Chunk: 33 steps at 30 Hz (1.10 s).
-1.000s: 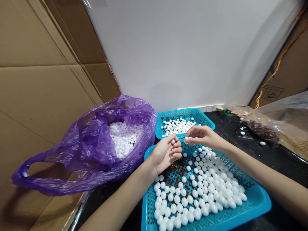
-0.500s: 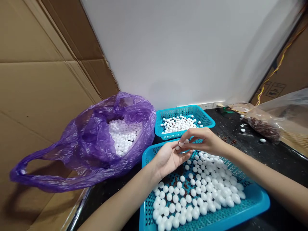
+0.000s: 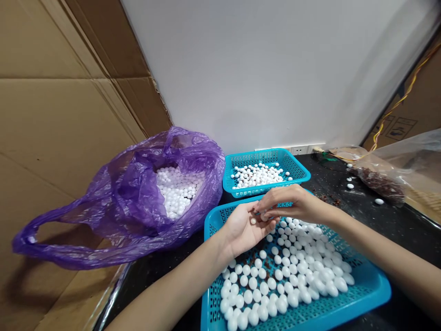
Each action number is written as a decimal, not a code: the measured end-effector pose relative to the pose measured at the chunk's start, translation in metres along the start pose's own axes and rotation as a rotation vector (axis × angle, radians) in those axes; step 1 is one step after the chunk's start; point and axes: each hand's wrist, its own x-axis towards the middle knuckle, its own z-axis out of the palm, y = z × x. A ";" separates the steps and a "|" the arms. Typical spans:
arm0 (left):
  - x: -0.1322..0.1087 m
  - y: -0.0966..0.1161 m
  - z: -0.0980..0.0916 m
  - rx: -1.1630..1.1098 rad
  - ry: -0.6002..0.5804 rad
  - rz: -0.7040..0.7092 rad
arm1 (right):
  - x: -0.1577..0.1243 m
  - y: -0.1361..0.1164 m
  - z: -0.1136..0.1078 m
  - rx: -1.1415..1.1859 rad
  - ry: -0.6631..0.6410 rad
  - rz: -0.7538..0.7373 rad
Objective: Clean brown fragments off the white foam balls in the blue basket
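Note:
My left hand [image 3: 245, 226] is cupped palm-up over the near blue basket [image 3: 365, 294], with a small white ball [image 3: 253, 221] resting on its palm. My right hand [image 3: 292, 203] reaches across and pinches another white ball [image 3: 263, 216] at my left fingertips. Under both hands the basket holds several white balls [image 3: 292, 276] and some dark brown bits [image 3: 257, 255]. A smaller blue basket [image 3: 299, 166] behind it also contains white balls.
An open purple plastic bag [image 3: 138, 202] full of white balls lies to the left on the black table [image 3: 386, 220]. Cardboard sheets [image 3: 62, 115] lean at left. At right lies a clear bag with brown bits [image 3: 379, 181], near loose white balls [image 3: 378, 201].
My hands came together: the left one turned palm-up and opened, the right moved its ball onto the left fingertips. The view shifted slightly downward.

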 end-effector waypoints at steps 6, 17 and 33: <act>-0.003 0.002 0.002 -0.067 0.101 0.010 | 0.002 -0.004 -0.002 -0.023 0.041 -0.042; -0.002 0.007 0.002 -0.230 0.208 0.203 | -0.005 -0.007 0.000 -0.246 -0.412 0.332; -0.002 0.007 0.007 -0.195 0.211 0.185 | -0.006 -0.009 0.000 -0.362 -0.440 0.327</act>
